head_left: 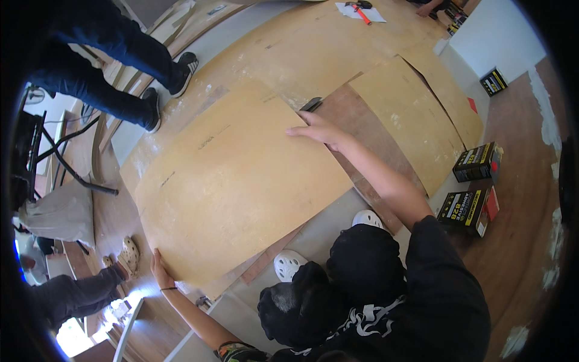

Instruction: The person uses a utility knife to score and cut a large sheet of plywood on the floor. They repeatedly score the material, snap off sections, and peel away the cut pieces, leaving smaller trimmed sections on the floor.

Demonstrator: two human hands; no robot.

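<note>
I grip a large tan sheet at two edges. My right hand has its thumb on top at the far right corner, with fingers partly hidden beneath. My left hand holds the near left edge, fingers upright along it. Under and beside the sheet lie other tan boards and a reddish-brown strip of board. A small dark object lies just beyond my right hand. Below me are my white clogs and black-clad knees.
A person's jeans-clad legs stand at upper left near a black folding stand; another person's clog is at lower left. Adhesive cans sit at right. A hammer lies at the back, near another person's hand.
</note>
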